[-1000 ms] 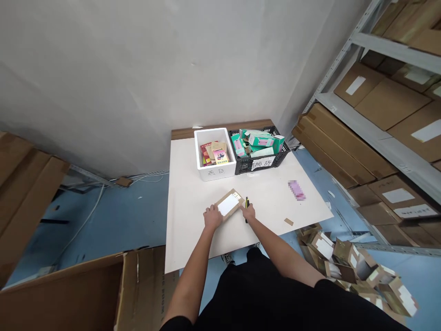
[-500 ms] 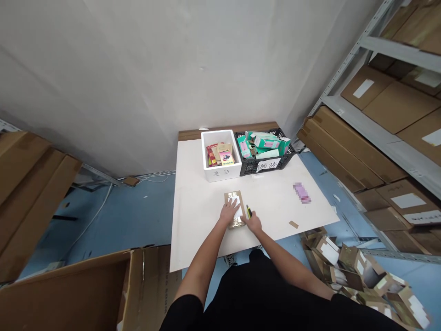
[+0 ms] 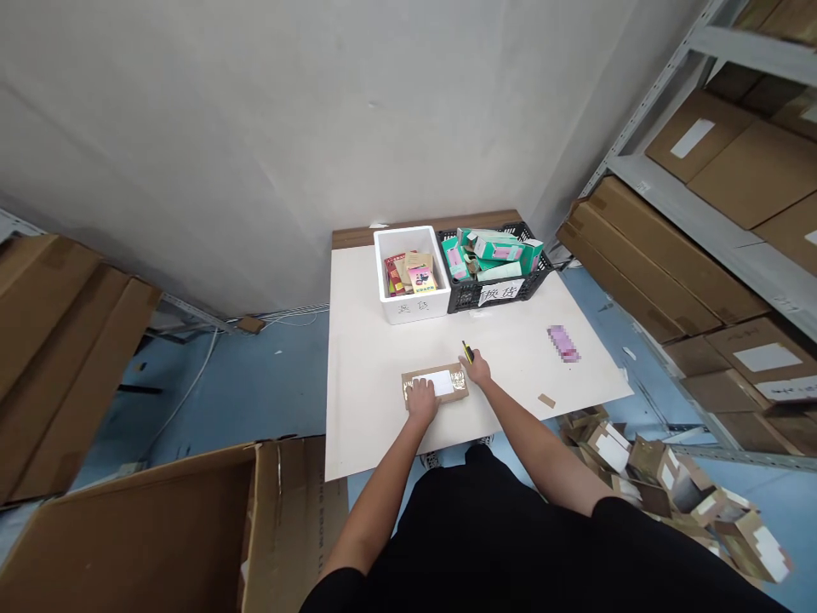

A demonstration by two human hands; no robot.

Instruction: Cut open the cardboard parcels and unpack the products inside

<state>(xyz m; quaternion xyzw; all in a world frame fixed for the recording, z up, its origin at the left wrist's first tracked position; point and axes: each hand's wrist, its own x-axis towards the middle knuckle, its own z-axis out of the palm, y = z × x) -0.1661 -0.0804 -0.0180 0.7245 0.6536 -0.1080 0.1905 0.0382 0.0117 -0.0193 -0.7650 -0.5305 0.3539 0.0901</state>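
Table [image 3: 357, 375], parcel [image 3: 455, 387], crate [image 3: 464, 299], perhaps packet [image 3: 563, 344]

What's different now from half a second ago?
The box has turned on the table, from pointing away to lying crosswise. The left grip stays on it, now toward its left end. The right grip still holds the yellow-black tool. The white bin and black crate stayed put.

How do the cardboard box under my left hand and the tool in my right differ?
The cardboard box is brown with a white label; the tool is yellow and black. The box is broad, the tool slim. The box lies on the table, your left hand on it; the tool is held in your right hand. Both have a hand on them.
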